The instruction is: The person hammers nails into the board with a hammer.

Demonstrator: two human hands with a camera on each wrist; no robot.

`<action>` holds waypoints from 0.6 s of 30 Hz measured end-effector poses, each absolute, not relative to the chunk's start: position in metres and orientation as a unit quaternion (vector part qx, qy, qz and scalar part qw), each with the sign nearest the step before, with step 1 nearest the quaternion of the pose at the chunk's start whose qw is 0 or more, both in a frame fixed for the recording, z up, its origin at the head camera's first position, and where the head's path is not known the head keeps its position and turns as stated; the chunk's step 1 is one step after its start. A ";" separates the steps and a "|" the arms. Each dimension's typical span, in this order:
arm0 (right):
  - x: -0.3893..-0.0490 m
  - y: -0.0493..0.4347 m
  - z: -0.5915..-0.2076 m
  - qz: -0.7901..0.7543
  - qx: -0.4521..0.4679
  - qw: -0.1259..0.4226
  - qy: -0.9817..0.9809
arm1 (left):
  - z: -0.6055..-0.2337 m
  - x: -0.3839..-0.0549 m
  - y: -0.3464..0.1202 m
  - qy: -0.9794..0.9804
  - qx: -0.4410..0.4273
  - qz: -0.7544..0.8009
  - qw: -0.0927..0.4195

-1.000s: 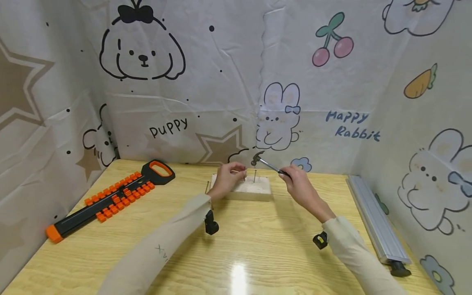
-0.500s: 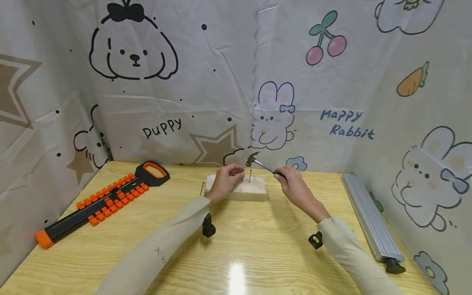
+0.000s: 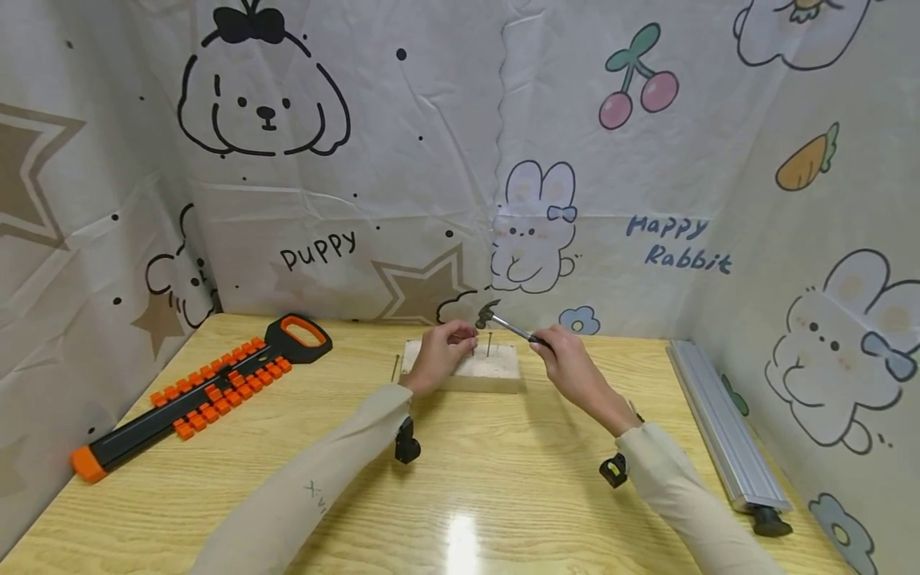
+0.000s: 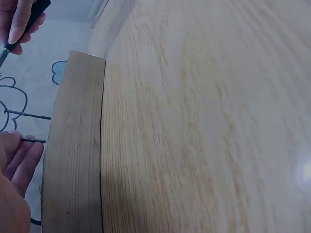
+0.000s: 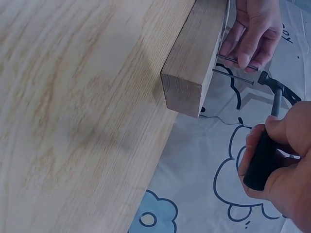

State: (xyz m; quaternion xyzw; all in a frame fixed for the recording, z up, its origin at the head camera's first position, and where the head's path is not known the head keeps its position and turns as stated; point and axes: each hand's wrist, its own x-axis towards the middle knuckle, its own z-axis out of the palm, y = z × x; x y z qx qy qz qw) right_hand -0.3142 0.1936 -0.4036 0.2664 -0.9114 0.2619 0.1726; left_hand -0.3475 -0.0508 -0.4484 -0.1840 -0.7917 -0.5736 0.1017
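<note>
A pale wooden block lies near the table's far side. My left hand reaches over it and pinches a nail upright, its point at the block's top face. Just right of that, a second nail stands up from the wood by itself. A third thin nail shows by the block's left end. My right hand grips the dark handle of a small claw hammer. In the right wrist view the hammer head is close to the heads of both nails.
A black and orange rack with rows of orange clips lies on the left of the table. Along the right side lies a long grey metal bar with a black knob. Printed cloth hangs behind and at both sides.
The hammer head has shifted left and slightly down, closer over the pinched nail. My left hand keeps its hold on the nail. The head view has turned slightly.
</note>
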 end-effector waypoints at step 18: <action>-0.309 0.183 -0.401 0.261 0.271 0.250 -0.892 | -0.457 -0.354 -0.054 -0.780 -0.188 -0.588 0.104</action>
